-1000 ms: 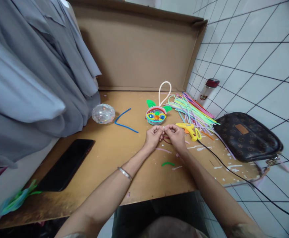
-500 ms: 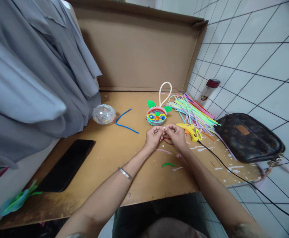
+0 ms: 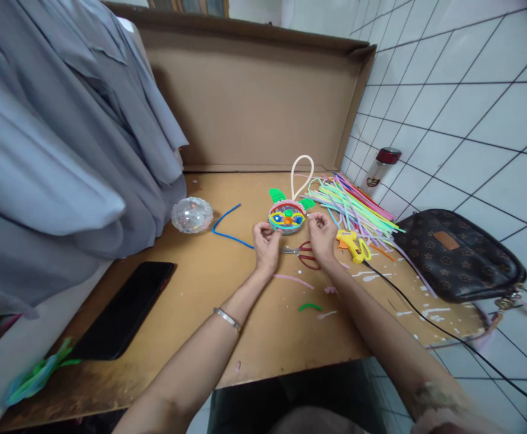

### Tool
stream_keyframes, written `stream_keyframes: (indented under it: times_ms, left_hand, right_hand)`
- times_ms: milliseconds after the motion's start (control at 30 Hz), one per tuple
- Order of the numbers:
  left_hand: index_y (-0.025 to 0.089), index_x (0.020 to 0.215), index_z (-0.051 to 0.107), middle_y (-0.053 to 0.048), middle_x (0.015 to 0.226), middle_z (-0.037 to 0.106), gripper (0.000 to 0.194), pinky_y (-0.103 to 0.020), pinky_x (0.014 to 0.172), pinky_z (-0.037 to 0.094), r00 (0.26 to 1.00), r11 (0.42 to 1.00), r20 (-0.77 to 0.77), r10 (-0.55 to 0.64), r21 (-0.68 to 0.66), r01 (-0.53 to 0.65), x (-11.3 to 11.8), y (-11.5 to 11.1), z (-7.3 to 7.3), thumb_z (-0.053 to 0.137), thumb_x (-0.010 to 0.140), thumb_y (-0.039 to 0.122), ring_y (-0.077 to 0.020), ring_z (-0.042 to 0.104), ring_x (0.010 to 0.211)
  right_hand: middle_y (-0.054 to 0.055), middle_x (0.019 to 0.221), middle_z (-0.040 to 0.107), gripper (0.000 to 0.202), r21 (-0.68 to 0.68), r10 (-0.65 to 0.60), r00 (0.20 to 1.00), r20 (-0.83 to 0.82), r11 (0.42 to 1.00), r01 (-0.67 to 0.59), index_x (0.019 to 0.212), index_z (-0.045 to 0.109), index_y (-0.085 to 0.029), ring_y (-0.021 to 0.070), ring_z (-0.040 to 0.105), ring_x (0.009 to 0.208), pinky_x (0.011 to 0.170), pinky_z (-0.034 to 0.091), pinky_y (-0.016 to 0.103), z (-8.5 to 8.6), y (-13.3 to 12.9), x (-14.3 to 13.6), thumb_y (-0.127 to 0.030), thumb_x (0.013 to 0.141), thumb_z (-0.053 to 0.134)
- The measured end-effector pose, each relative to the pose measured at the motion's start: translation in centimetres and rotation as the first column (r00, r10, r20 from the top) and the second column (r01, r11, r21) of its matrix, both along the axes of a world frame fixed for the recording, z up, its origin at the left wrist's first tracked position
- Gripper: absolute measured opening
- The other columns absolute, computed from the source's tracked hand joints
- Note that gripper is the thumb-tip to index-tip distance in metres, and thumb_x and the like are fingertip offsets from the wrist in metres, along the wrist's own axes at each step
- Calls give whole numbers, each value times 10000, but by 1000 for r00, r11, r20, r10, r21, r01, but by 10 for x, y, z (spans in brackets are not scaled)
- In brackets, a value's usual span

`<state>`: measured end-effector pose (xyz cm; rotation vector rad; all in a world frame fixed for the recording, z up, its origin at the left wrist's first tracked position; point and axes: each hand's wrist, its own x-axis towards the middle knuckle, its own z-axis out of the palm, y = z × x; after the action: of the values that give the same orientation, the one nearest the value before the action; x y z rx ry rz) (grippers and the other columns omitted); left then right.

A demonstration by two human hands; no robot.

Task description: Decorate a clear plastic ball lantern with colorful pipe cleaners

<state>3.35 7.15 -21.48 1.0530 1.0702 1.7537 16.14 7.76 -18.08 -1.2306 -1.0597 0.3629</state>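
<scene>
The round, many-coloured face ornament with green ears and a cream loop [image 3: 287, 217] sits on the tan tabletop [image 3: 200, 301], between both hands. The bare left hand [image 3: 267, 246] is at its seven o'clock with curled fingers; the bare right hand [image 3: 322, 236], at four o'clock, has its fingertips bunched. I cannot tell whether either grips anything. Red-handled metal scissors [image 3: 296, 251] lie at five o'clock, a yellow glue gun [image 3: 356, 249] past the right hand, a clear faceted ball [image 3: 192, 215] at nine.
</scene>
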Motion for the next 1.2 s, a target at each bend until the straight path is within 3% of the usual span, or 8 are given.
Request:
stream_keyframes:
  times_ms: [67, 133, 267, 533, 833, 1200]
  left_hand:
    - [219, 1044, 512, -42, 1104, 573, 466, -302, 962, 435, 999, 999, 10, 36, -38, -35, -4, 12, -5, 737, 639, 266, -179, 564, 1077]
    - [239, 1190, 475, -82, 1339, 488, 673, -355, 1087, 363, 1000, 997, 16, -22, -75, 23, -8, 23, -9, 776, 588, 245, -237, 468, 1288]
    - [263, 1360, 381, -114, 1547, 309, 906, -409, 1161, 296, 982, 978, 67, -175, -100, 181, -11, 39, -16, 780, 549, 198, -298, 324, 1433]
    - [225, 1407, 379, -132, 1545, 356, 952, -399, 1178, 295, 969, 968, 68, -238, -65, 243, -6, 45, -21, 793, 551, 184, -304, 329, 1441]
    - [201, 1403, 375, -156, 1545, 354, 955, -391, 1160, 327, 966, 966, 69, -248, -50, 252, -5, 45, -21, 808, 552, 196, -301, 355, 1426]
    - [226, 1380, 429, -130, 1509, 414, 919, -393, 1154, 344, 966, 966, 86, -243, -63, 249, -4, 45, -20, 819, 548, 181, -304, 384, 1409]
  right_hand:
    - [6, 697, 594, 132, 57, -119, 989, 91, 992, 114, 728, 571, -198, 152, 526, 635, 643, 453, 296, -8, 4, 0, -310, 784, 530]
    - [14, 734, 584, 127, 115, -190, 962, 194, 979, 170, 732, 550, -210, 165, 535, 681, 683, 460, 311, -17, 6, 0, -298, 816, 518]
    - [25, 794, 555, 125, 197, -216, 912, 347, 968, 154, 758, 526, -223, 174, 536, 747, 697, 462, 306, -27, 5, 0, -265, 868, 483]
    - [36, 800, 529, 114, 223, -160, 860, 484, 973, 56, 802, 523, -225, 171, 545, 733, 617, 453, 277, -31, 8, -3, -215, 901, 466]
    - [24, 760, 531, 146, 237, -230, 798, 557, 965, 113, 763, 510, -226, 168, 531, 729, 658, 434, 282, -32, 10, -2, -191, 897, 464]
    - [41, 782, 534, 176, 142, -200, 800, 565, 979, 145, 748, 523, -227, 185, 511, 753, 707, 431, 305, -31, 9, -4, -231, 901, 437]
